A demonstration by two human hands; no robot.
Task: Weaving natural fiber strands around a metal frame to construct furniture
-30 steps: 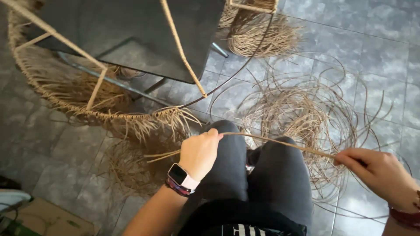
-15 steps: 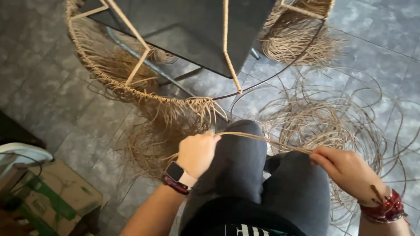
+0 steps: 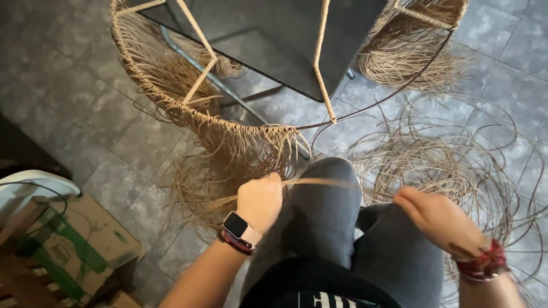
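A person sits and looks down at their own lap, with legs in grey trousers [image 3: 331, 228]. The left hand [image 3: 260, 199] is curled shut around a thin tan strip of cane [image 3: 319, 182], and it sits just above the left knee. On that wrist there is a square watch with a pink strap [image 3: 241, 228]. The strip runs from the left hand across the knees toward the right hand [image 3: 439, 219]. It looks blurry in the middle. The right hand is blurry too and we see mostly its back, so I cannot tell if it is closed on the strip or not. That wrist has a red band [image 3: 485, 262] on it. Just in front of the left hand is a big round frame of thin metal wrapped with woven tan cane [image 3: 171, 102]. Many loose cane ends hang down from its edge like a fringe [image 3: 240, 148], close to the left hand. A dark flat table top [image 3: 274, 40] sits above the frame, on thin metal legs. To the right, on the grey stone tile floor [image 3: 74, 97], lies a big loose tangle of long cane strips in loops [image 3: 451, 165], near the right hand. At the lower left there is a brown cardboard box with green marks [image 3: 80, 245].
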